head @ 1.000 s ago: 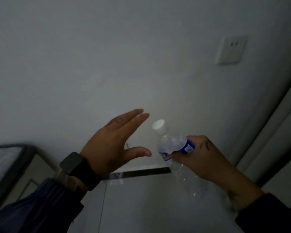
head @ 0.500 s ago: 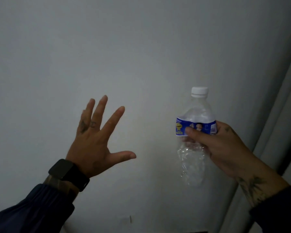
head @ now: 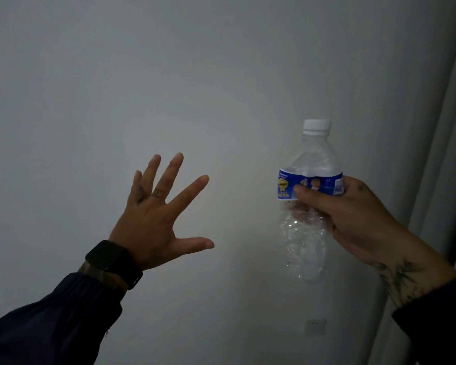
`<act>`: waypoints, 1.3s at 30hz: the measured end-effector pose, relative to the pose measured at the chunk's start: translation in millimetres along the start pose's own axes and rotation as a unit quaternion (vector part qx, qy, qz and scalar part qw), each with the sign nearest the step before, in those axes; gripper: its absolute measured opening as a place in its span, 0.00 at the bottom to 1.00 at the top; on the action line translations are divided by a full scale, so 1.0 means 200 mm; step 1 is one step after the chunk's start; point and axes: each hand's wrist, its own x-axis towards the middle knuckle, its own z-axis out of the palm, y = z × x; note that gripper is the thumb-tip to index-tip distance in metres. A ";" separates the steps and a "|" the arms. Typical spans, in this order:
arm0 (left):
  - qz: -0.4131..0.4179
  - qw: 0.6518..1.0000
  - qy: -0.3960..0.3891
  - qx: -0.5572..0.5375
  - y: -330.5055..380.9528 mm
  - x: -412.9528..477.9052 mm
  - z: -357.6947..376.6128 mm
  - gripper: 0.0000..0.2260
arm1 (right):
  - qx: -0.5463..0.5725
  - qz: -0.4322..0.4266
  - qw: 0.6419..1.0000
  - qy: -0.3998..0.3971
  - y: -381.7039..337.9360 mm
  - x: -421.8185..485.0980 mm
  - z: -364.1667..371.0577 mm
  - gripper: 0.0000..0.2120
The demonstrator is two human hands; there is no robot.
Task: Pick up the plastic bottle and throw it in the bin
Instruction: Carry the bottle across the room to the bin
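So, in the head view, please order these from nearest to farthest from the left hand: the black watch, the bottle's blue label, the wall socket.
From the left hand:
1. Black watch, on that same wrist, touching it.
2. Blue label of the plastic bottle, to the right, held in the right hand.
3. Wall socket, low right, on the wall.

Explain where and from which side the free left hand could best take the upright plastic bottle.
Probably the bare shoulder above the blue label, from the left: the plastic bottle stands upright, the right hand wraps its right side, and its lower body is crumpled.

1 plastic bottle [head: 309, 196], 2 hands: left hand [head: 153, 219], right hand [head: 353, 214], 1 watch [head: 113, 262], 1 wall socket [head: 315, 326]
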 end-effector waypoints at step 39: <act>-0.468 0.657 -0.126 0.578 0.88 -2.09 -2.59 0.42 | 0.347 0.047 0.648 -0.676 -0.61 -1.56 2.42 0.07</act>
